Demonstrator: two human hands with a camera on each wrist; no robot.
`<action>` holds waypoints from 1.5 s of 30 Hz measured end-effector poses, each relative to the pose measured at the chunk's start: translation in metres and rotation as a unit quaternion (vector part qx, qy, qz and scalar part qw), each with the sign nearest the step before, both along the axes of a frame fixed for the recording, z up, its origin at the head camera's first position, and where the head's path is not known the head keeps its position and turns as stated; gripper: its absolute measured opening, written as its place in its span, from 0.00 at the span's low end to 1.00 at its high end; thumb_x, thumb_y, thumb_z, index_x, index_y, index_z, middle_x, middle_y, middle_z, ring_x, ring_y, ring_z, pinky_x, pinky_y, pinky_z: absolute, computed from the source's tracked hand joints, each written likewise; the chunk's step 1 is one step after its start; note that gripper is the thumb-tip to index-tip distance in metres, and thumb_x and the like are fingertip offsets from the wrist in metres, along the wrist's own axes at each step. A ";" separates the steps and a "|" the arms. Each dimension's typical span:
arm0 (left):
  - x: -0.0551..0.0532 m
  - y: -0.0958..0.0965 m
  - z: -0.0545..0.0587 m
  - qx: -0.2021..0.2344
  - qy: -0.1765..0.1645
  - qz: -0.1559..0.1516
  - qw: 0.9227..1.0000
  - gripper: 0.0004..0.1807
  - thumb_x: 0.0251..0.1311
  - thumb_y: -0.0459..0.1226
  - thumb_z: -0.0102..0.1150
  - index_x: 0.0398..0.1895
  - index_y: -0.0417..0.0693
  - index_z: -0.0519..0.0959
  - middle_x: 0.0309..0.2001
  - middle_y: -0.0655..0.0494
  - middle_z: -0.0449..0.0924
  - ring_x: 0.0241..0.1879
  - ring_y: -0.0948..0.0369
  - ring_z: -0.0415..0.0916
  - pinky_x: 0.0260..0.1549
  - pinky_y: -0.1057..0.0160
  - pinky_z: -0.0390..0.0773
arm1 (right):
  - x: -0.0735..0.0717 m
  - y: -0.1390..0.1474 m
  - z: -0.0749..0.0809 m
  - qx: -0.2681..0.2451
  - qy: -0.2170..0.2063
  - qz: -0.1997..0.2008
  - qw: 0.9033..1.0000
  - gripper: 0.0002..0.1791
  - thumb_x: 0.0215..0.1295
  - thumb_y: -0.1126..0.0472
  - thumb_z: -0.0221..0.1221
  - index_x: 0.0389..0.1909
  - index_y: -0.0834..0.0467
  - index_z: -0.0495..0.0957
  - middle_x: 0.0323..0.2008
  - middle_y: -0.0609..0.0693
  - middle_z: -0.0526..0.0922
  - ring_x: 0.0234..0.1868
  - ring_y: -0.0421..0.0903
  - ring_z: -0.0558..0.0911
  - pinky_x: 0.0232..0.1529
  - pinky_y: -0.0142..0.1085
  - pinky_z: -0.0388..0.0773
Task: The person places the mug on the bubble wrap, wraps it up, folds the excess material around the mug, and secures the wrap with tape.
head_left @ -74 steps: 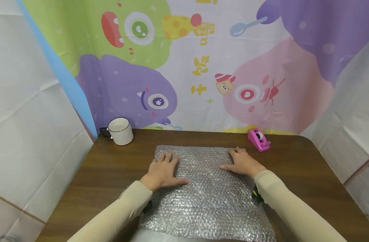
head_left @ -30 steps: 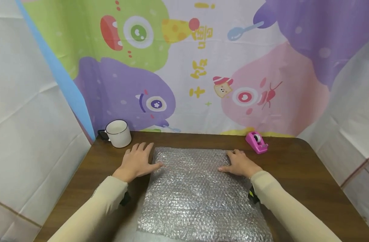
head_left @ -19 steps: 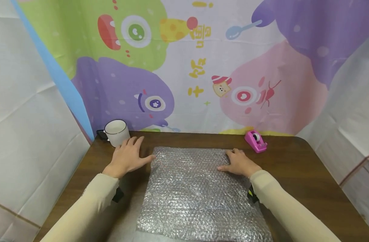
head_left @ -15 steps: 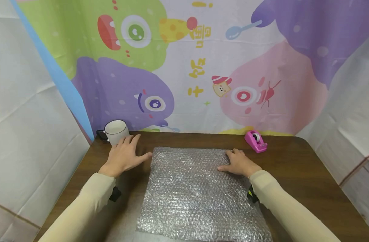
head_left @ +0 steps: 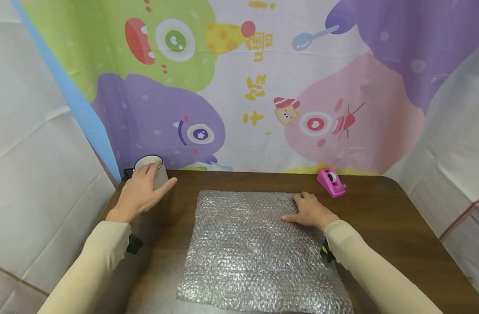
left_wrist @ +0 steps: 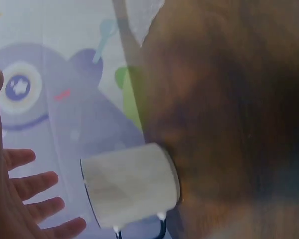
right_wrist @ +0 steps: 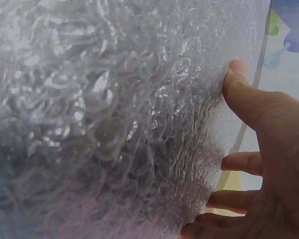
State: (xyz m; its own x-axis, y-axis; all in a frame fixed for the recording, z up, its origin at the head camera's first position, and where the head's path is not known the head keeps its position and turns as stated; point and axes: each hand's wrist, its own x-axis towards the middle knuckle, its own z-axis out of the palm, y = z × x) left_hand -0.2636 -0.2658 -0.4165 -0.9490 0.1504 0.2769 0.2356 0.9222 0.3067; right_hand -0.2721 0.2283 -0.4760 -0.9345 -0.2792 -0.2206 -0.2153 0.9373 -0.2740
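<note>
A white enamel-look mug (head_left: 161, 176) with a dark rim and black handle stands at the back left of the table. My left hand (head_left: 139, 192) reaches over its near side, fingers spread and thumb out to the right; the left wrist view shows the fingertips apart from the mug (left_wrist: 132, 186), short of its rim. A sheet of clear bubble wrap (head_left: 255, 253) lies flat across the middle. My right hand (head_left: 311, 211) rests on its far right corner with fingers extended, and in the right wrist view the thumb touches the bubble wrap (right_wrist: 139, 109).
A pink tape dispenser (head_left: 331, 182) stands at the back right, beyond the right hand. A cartoon-printed curtain (head_left: 255, 144) hangs right behind the wooden table (head_left: 388, 226), with pale sheets (head_left: 39, 144) at both sides.
My left hand has lifted off the bubble wrap and moved left and away to the mug. The right hand has stayed on the bubble wrap's corner.
</note>
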 end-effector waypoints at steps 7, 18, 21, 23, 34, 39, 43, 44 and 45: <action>-0.005 -0.021 0.008 0.059 -0.012 0.019 0.998 0.47 0.73 0.65 0.43 0.80 0.40 0.56 0.74 0.29 0.60 0.73 0.31 0.57 0.67 0.28 0.59 | 0.001 -0.001 -0.001 -0.001 0.001 0.002 1.000 0.52 0.63 0.33 0.65 0.74 0.67 0.62 0.71 0.77 0.62 0.73 0.77 0.61 0.67 0.70 0.66; -0.010 -0.046 -0.003 0.106 0.008 0.024 0.994 0.41 0.79 0.59 0.36 0.78 0.34 0.57 0.72 0.23 0.60 0.71 0.27 0.56 0.67 0.28 0.56 | -0.002 0.001 -0.002 0.003 -0.003 -0.005 1.000 0.53 0.63 0.32 0.65 0.76 0.65 0.61 0.72 0.77 0.60 0.74 0.77 0.59 0.68 0.70 0.65; -0.012 -0.049 -0.006 0.124 0.012 0.022 0.992 0.40 0.80 0.58 0.32 0.77 0.32 0.57 0.72 0.23 0.60 0.71 0.27 0.56 0.68 0.28 0.56 | -0.003 0.002 -0.003 0.002 -0.005 -0.007 1.000 0.53 0.62 0.32 0.65 0.76 0.65 0.61 0.73 0.77 0.60 0.74 0.77 0.58 0.68 0.70 0.64; -0.013 -0.051 -0.007 0.141 0.015 0.021 0.990 0.40 0.81 0.56 0.30 0.77 0.30 0.57 0.72 0.22 0.59 0.72 0.27 0.55 0.69 0.29 0.55 | -0.003 0.002 -0.003 0.002 -0.004 -0.007 1.000 0.54 0.62 0.32 0.65 0.76 0.65 0.61 0.73 0.76 0.60 0.74 0.76 0.58 0.68 0.70 0.64; -0.023 -0.062 -0.014 0.163 0.012 0.037 0.986 0.39 0.82 0.53 0.28 0.77 0.26 0.53 0.72 0.21 0.57 0.72 0.26 0.54 0.69 0.29 0.55 | -0.003 0.003 -0.003 0.002 -0.001 -0.005 1.000 0.54 0.62 0.31 0.65 0.76 0.65 0.62 0.72 0.77 0.60 0.74 0.77 0.59 0.68 0.70 0.64; -0.027 -0.066 -0.014 0.153 0.001 0.042 0.987 0.35 0.82 0.47 0.32 0.77 0.26 0.51 0.73 0.20 0.55 0.72 0.27 0.53 0.69 0.29 0.55 | -0.003 0.003 -0.004 0.003 0.000 -0.004 1.000 0.54 0.62 0.31 0.64 0.76 0.64 0.62 0.72 0.76 0.60 0.74 0.77 0.58 0.68 0.70 0.64; -0.030 -0.066 -0.013 0.152 -0.018 0.053 0.987 0.36 0.81 0.46 0.34 0.78 0.27 0.49 0.74 0.21 0.54 0.73 0.27 0.52 0.69 0.29 0.55 | -0.003 0.003 -0.004 0.003 0.002 -0.003 1.000 0.54 0.61 0.30 0.64 0.75 0.64 0.63 0.72 0.76 0.61 0.74 0.77 0.59 0.68 0.70 0.64; -0.031 -0.066 -0.013 0.152 -0.022 0.056 0.987 0.36 0.81 0.46 0.34 0.78 0.27 0.49 0.74 0.21 0.54 0.74 0.28 0.52 0.69 0.29 0.55 | -0.003 0.003 -0.004 0.003 0.003 -0.003 1.000 0.54 0.62 0.30 0.64 0.75 0.64 0.63 0.72 0.76 0.61 0.74 0.77 0.59 0.68 0.70 0.64; -0.032 -0.066 -0.013 0.151 -0.025 0.059 0.986 0.36 0.81 0.46 0.34 0.78 0.27 0.49 0.74 0.22 0.54 0.73 0.28 0.53 0.69 0.29 0.56 | -0.003 0.003 -0.004 0.003 0.003 -0.002 1.000 0.53 0.62 0.31 0.64 0.75 0.65 0.63 0.72 0.76 0.61 0.74 0.77 0.59 0.68 0.70 0.64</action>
State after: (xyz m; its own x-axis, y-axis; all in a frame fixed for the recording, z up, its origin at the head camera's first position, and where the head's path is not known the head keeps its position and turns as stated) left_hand -0.2955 -0.3319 -0.4298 -0.9687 -0.0446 0.2442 0.1091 0.8071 0.5802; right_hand -0.2749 0.2308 -0.4796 -0.9372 -0.2737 -0.2165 -0.2125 0.9397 -0.2680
